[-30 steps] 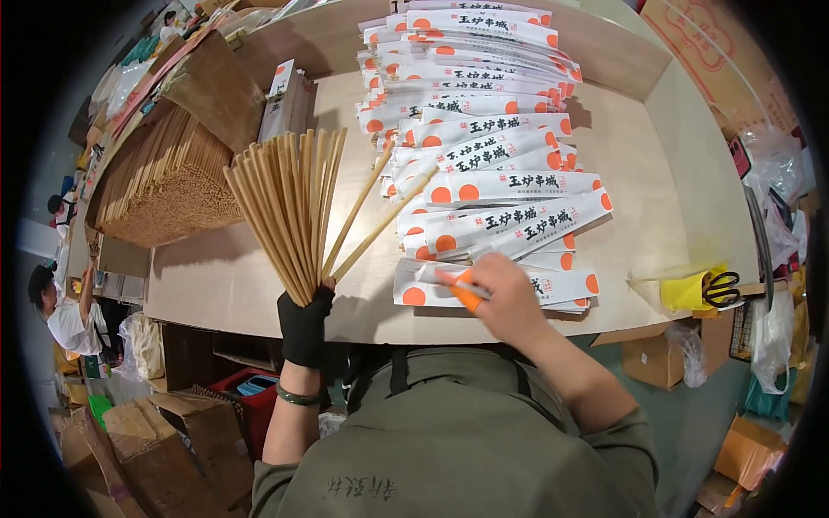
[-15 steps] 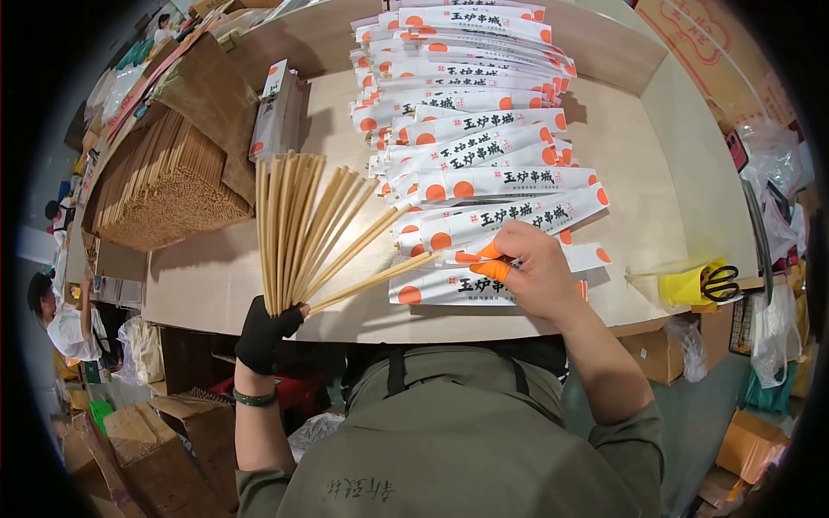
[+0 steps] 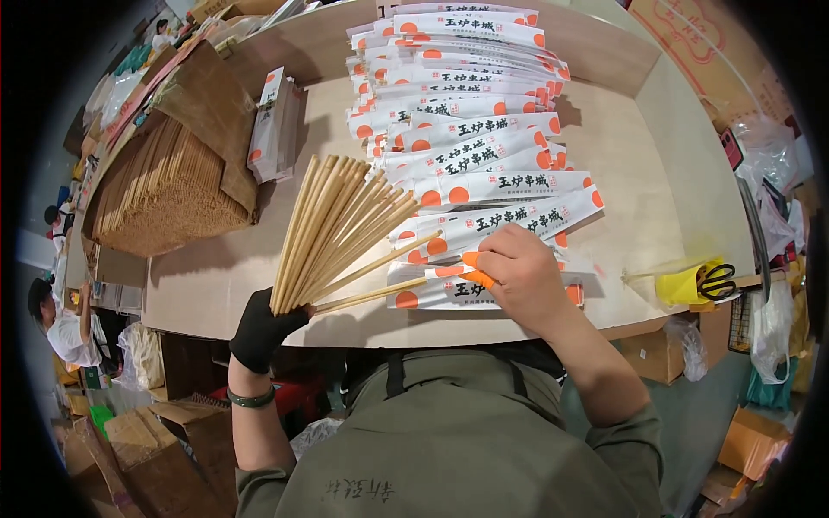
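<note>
My left hand (image 3: 263, 332), in a black glove, is closed around the lower ends of a fanned bunch of wooden chopsticks (image 3: 341, 229). A few sticks angle away from the fan to the right. Orange covers wrap the fingertips of my right hand (image 3: 525, 281), which pinches a white paper chopstick sleeve (image 3: 448, 271) with orange marks. The lowest sticks' tips meet this sleeve's left end; whether they are inside it I cannot tell. My hand hides most of the sleeve. Beneath and beyond it lie many overlapping printed sleeves (image 3: 518, 183) in a long pile.
A torn cardboard box (image 3: 194, 95) packed with chopsticks (image 3: 168, 194) stands at the left. Beside it is a stack of sleeves (image 3: 275, 129). Black-handled scissors (image 3: 717, 282) sit in a yellow holder (image 3: 678, 285) at the right edge. Raised boards border the table (image 3: 639, 198). People are at far left.
The fan of chopsticks has tilted to the right. My right hand has shifted slightly left and down, and the sleeve's end now meets the lowest sticks' tips.
</note>
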The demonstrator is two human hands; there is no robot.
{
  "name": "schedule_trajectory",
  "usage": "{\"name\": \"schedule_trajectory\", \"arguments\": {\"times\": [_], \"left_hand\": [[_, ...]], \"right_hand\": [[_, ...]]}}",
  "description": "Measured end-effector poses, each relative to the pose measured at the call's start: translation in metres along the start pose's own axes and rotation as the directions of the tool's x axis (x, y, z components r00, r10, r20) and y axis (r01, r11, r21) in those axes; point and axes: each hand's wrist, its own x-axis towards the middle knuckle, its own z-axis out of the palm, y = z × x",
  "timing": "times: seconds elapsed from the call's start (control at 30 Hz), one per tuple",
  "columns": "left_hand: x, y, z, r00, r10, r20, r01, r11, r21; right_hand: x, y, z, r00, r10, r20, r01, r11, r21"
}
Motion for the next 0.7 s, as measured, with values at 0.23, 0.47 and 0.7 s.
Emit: {"name": "schedule_trajectory", "arguments": {"times": [0.23,0.47,0.7], "left_hand": [[0.007,-0.008,0.002,0.998,0.043,-0.034,-0.044,0.999,-0.009],[0.031,0.032,0.102,0.987,0.106,-0.121,-0.157,0.801,-0.578],[0.049,0.01,0.089,0.82,0.144,-0.554,-0.289,0.939,-0.184]], "right_hand": [[-0.003,0.004,0.002,0.999,0.033,0.004,-0.033,0.999,0.025],[0.022,-0.043,0.048,0.932,-0.264,0.249,0.309,0.937,-0.161],[-0.008,-0.02,0.037,0.975,-0.161,0.151,0.172,0.983,-0.058]]}}
